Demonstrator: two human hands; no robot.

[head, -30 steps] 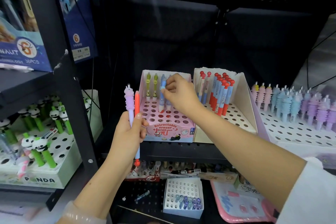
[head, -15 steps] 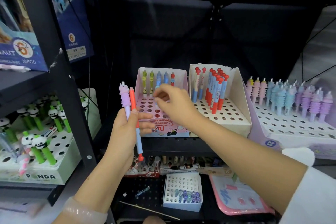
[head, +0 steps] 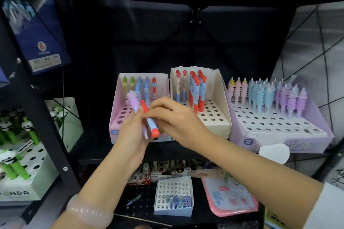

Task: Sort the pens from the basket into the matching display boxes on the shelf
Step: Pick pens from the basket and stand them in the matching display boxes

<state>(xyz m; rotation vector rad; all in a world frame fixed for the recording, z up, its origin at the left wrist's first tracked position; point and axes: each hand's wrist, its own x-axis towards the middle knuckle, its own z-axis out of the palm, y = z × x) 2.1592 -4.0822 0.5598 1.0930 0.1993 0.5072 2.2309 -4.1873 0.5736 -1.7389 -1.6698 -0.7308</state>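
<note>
Two pens are gripped in the left hand (head: 133,134): a lilac pen (head: 134,102) and a red-and-blue pen (head: 150,122), both tilted before the pink display box (head: 119,117). The red-and-blue pen is pinched near its top by the right hand's (head: 178,119) fingers (head: 154,110). Beside it stands the white display box (head: 221,98).
</note>
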